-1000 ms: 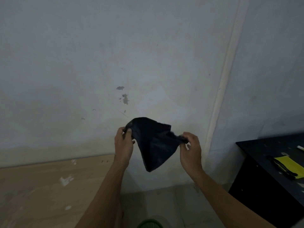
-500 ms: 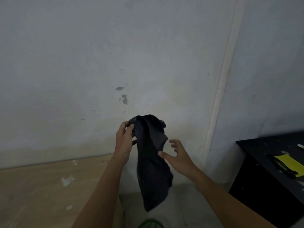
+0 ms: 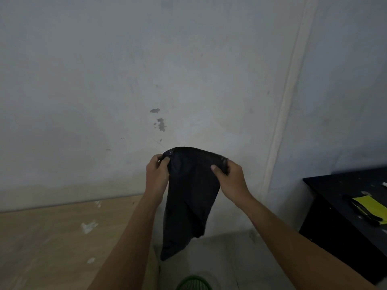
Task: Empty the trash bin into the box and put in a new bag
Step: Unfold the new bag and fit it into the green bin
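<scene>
A black plastic bag (image 3: 189,197) hangs in front of the wall, held up at chest height. My left hand (image 3: 157,174) pinches its top left edge. My right hand (image 3: 229,177) grips the top right edge, thumb on the near side. The bag's top edge is stretched between both hands and its body droops down to a point. The green rim of the trash bin (image 3: 193,282) shows on the floor at the bottom edge, directly below the bag. The box is not in view.
A light wooden board (image 3: 62,237) fills the lower left. A black table (image 3: 351,206) stands at the right with a yellow sheet (image 3: 370,206) and a dark object on it. A grey wall is close ahead.
My right hand let go of the bag, which dropped open and hung from my left hand. Now my right hand has taken hold of the top edge again and pulled it taut.
</scene>
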Demonstrator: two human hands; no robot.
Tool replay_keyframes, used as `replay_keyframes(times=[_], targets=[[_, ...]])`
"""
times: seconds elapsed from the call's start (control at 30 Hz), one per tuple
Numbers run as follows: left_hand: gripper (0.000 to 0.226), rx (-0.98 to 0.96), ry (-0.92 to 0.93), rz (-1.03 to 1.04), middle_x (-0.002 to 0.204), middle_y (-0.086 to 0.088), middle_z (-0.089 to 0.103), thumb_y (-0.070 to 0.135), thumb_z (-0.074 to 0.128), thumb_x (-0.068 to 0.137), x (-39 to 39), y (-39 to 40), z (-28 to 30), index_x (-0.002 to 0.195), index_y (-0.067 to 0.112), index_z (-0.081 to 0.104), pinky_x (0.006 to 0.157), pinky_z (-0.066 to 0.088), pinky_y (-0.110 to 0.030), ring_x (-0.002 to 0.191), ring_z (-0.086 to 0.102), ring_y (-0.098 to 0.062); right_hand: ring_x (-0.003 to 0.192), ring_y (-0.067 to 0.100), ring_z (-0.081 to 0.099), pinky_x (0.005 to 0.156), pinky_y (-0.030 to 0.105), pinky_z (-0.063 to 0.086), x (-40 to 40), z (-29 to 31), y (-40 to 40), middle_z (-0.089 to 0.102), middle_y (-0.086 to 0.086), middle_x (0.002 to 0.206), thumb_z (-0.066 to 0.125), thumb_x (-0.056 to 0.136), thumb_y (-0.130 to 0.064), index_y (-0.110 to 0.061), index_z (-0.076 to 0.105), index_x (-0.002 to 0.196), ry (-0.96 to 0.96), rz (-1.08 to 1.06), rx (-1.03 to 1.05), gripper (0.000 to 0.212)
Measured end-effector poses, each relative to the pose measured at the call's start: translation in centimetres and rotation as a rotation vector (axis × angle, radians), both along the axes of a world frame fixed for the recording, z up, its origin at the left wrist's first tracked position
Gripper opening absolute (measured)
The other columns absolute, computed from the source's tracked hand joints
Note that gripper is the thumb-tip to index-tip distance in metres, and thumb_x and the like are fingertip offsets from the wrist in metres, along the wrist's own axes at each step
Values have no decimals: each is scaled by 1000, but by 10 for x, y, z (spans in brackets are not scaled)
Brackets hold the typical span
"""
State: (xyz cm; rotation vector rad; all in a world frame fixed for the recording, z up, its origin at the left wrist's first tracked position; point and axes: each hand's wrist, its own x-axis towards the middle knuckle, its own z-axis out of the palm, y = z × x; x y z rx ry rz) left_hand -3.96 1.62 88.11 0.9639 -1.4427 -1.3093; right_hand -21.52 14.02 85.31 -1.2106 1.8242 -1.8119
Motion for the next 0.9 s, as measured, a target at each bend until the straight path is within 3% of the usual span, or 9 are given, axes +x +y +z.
replay_keyframes(times=[0.1, 0.2, 0.33, 0.4, 0.5, 0.6, 0.7, 0.8, 0.9], targets=[[13, -25, -91, 19, 101, -7, 70, 29, 55, 95, 1, -4, -4, 98, 22, 66, 90, 56, -59, 100, 67, -30, 88, 7, 74, 75, 22, 59, 1, 12, -1, 77, -6, 97, 69, 97, -16, -29, 72, 101, -86, 18, -6, 14], [19, -143, -212, 74, 115, 3, 64, 28, 61, 95, -1, 2, -6, 115, 26, 61, 95, 53, -41, 108, 62, -20, 85, 14, 76, 76, 29, 62, 4, 19, -3, 79, -1, 91, 75, 91, -12, -19, 76, 95, -154, 10, -15, 8], [21, -426, -269, 218, 92, 8, 63, 40, 71, 88, -6, 22, 0, 101, 29, 58, 73, 52, -30, 84, 61, -10, 82, 23, 78, 76, 38, 65, 13, 25, -6, 80, 4, 85, 86, 80, -9, -7, 77, 88, -267, -11, -38, 13], [36, -360, -286, 71, 78, 7, 69, 61, 69, 83, -14, 35, 12, 86, 25, 63, 66, 55, -29, 73, 66, -7, 82, 26, 78, 75, 39, 65, 19, 29, -6, 80, 5, 84, 89, 75, -10, -5, 76, 88, -277, -22, -33, 19], [64, -86, -322, -153, 83, 0, 76, 82, 69, 65, -26, 38, 21, 81, 20, 74, 72, 63, -39, 81, 74, -17, 83, 20, 78, 79, 37, 64, 31, 31, -3, 81, 2, 87, 87, 79, -11, -10, 78, 96, -225, 105, -1, 19], [39, -13, -193, -168, 84, -15, 75, 49, 74, 76, -29, 30, 18, 80, 10, 76, 77, 61, -57, 88, 74, -36, 91, 10, 77, 86, 31, 62, 36, 27, 2, 80, -7, 93, 83, 85, -13, -18, 79, 103, -122, 249, 6, 20], [21, 39, -92, -162, 89, -19, 72, 20, 62, 92, -21, 26, 20, 80, 7, 72, 86, 58, -59, 95, 70, -39, 96, 6, 73, 92, 35, 59, 27, 13, 4, 78, -10, 99, 78, 90, -21, -19, 79, 105, 66, 90, -23, 16], [21, 79, -55, -179, 92, -17, 67, 20, 51, 95, -8, 24, 24, 82, 13, 66, 83, 54, -53, 93, 66, -34, 110, 3, 62, 102, 41, 52, 9, -4, 3, 69, -13, 118, 74, 91, -16, -24, 71, 118, 155, -127, 21, 28], [21, 171, 41, -217, 76, -8, 61, 20, 46, 93, 3, 29, 35, 77, 13, 59, 73, 41, -39, 76, 59, -24, 134, 5, 41, 120, 37, 35, 4, -10, 4, 48, -8, 147, 76, 89, -15, -30, 51, 144, 159, 16, 174, 62]])
